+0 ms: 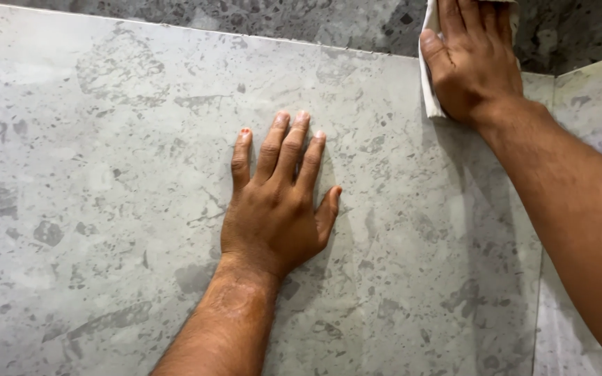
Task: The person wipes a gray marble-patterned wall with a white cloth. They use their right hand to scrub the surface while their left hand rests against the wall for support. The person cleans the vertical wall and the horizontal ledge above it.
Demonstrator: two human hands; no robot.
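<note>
My left hand [276, 202] lies flat on a large light grey speckled tile [106, 174], fingers together and stretched out, holding nothing. My right hand [472, 59] is at the top right, pressing a white cloth [428, 97] against the tile near its upper edge. Only a strip of the cloth shows at the left of the palm and by the fingertips; the rest is hidden under the hand.
A darker grey speckled tile [315, 24] runs along the top beyond a thin joint line. Another light grey tile [593, 104] meets the big one at a seam on the right.
</note>
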